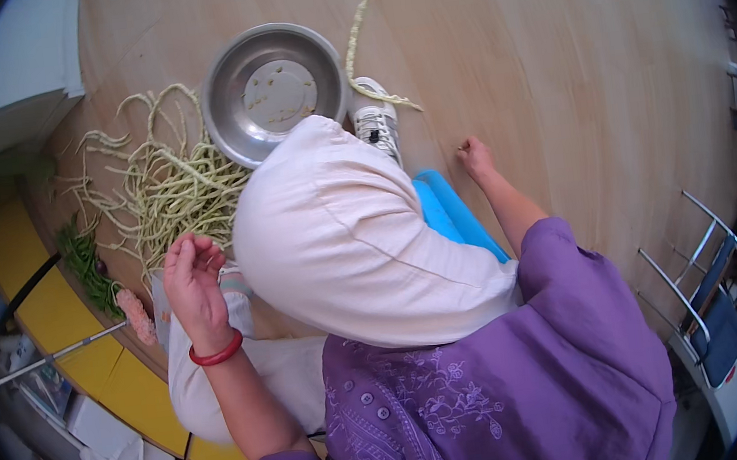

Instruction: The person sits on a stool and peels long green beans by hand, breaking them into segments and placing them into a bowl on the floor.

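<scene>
My left hand (195,290), with a red bangle (217,351) at the wrist, is raised with bent fingers and looks to hold nothing. Just beyond it, a tangled heap of long pale-green beans (176,190) spreads over the floor. A wide metal basin (218,128) stands beside the heap, with small bits scattered on its bottom. To the right, my right hand (478,159) is held out with the fingers curled together; whether a small bit is pinched at the tips is unclear. A single long bean (354,44) lies across my white shoe (375,123).
My bent knee (315,236) rises between the hands, partly covering the basin's near rim. A blue object (451,210) shows beside my leg. Green vegetables (87,265) and a pink fluffy duster (135,316) lie left, near a yellow ledge (78,317). A metal-framed chair (721,333) is at right.
</scene>
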A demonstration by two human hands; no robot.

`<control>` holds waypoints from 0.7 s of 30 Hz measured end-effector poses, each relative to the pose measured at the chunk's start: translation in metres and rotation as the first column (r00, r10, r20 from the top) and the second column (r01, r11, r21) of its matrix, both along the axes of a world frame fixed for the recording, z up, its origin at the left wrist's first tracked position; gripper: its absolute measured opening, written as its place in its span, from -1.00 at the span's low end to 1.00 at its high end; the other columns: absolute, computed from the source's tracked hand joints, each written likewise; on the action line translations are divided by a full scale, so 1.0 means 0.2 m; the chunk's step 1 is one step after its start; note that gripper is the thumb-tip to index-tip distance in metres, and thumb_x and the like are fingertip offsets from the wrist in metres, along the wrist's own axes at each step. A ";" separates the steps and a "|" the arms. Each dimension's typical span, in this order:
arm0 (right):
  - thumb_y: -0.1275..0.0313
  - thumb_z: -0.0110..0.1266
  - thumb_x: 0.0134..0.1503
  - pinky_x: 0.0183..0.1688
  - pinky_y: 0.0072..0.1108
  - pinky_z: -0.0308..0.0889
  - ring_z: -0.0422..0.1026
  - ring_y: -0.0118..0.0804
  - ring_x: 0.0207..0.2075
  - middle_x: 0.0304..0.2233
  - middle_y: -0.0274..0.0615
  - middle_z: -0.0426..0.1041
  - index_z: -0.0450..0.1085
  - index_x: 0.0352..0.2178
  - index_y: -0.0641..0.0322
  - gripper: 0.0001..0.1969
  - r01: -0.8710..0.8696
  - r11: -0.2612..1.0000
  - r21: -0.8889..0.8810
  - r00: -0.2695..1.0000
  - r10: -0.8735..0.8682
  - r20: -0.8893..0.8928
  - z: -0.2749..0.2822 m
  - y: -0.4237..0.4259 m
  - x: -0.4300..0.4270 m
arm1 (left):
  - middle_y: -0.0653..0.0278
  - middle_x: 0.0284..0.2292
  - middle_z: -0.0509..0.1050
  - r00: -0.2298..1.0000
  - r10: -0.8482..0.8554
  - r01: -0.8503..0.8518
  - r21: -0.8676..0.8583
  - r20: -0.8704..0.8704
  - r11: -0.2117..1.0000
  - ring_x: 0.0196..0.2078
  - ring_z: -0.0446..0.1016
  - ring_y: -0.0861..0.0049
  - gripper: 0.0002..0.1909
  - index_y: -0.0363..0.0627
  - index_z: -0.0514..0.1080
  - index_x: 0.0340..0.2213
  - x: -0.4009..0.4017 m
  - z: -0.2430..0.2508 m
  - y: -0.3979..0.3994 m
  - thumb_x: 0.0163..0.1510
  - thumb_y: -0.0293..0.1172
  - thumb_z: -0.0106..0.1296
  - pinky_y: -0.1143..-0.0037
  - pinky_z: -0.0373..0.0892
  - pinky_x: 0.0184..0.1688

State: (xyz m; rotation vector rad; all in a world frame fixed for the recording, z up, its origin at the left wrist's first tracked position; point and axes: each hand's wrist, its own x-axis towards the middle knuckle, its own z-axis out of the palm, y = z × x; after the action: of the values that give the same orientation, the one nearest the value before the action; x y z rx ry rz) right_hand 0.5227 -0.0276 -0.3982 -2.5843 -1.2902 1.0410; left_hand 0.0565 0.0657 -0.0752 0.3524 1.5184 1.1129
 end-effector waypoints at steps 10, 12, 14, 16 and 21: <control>0.35 -0.03 -0.06 -0.46 -0.51 0.30 0.42 -0.30 -0.57 -0.60 -0.13 0.43 0.38 -0.48 0.26 -0.81 0.086 0.995 0.056 0.959 -0.067 -0.275 0.16 0.42 -0.26 | 0.24 -0.48 0.42 0.993 0.114 -0.113 0.021 -0.038 0.993 -0.45 0.40 0.56 -0.87 -0.19 0.33 -0.34 -0.07 0.09 0.04 0.06 -0.44 -0.14 0.56 0.35 -0.38; 0.35 0.03 -0.05 -0.42 -0.48 0.31 0.42 -0.29 -0.51 -0.58 -0.16 0.43 0.40 -0.44 0.27 -0.80 -0.201 0.936 0.289 0.953 0.256 -0.164 0.09 0.66 -0.26 | 0.23 -0.48 0.42 0.991 0.132 -0.130 0.114 -0.010 0.985 -0.45 0.41 0.55 -0.87 -0.20 0.33 -0.34 -0.09 0.13 0.08 0.06 -0.45 -0.15 0.55 0.35 -0.38; 0.34 0.04 -0.03 -0.38 -0.54 0.29 0.38 -0.42 -0.44 -0.54 -0.16 0.43 0.40 -0.40 0.29 -0.78 -0.155 0.953 0.258 0.905 0.242 -0.350 0.55 0.90 -0.62 | 0.22 -0.48 0.43 0.974 0.226 -0.222 0.132 -0.015 0.966 -0.45 0.41 0.54 -0.88 -0.21 0.33 -0.34 -0.16 0.15 0.04 0.06 -0.46 -0.15 0.55 0.35 -0.38; 0.35 0.04 -0.04 -0.39 -0.56 0.29 0.38 -0.44 -0.45 -0.55 -0.16 0.44 0.41 -0.35 0.27 -0.76 -0.273 0.917 0.291 0.784 0.387 -0.485 0.52 1.05 -0.70 | 0.22 -0.48 0.43 0.969 0.246 -0.245 0.184 0.019 0.952 -0.45 0.41 0.53 -0.88 -0.21 0.32 -0.34 -0.22 0.20 0.02 0.06 -0.47 -0.15 0.55 0.36 -0.38; 0.41 0.02 -0.10 -0.40 -0.53 0.32 0.41 -0.28 -0.51 -0.54 -0.13 0.46 0.43 -0.44 0.28 -0.82 -0.889 0.419 0.182 0.375 0.897 -0.235 1.01 1.40 -1.12 | 0.22 -0.48 0.43 0.937 0.339 -0.349 0.266 0.085 0.898 -0.45 0.42 0.53 -0.88 -0.21 0.32 -0.34 -0.37 0.21 -0.13 0.06 -0.46 -0.15 0.55 0.36 -0.39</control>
State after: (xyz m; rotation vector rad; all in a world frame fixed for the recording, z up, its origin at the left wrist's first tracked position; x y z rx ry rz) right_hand 0.2982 0.2521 -0.1952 -1.3905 -2.6495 1.3931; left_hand -0.0171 0.0392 -0.0336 0.2544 1.4258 1.6144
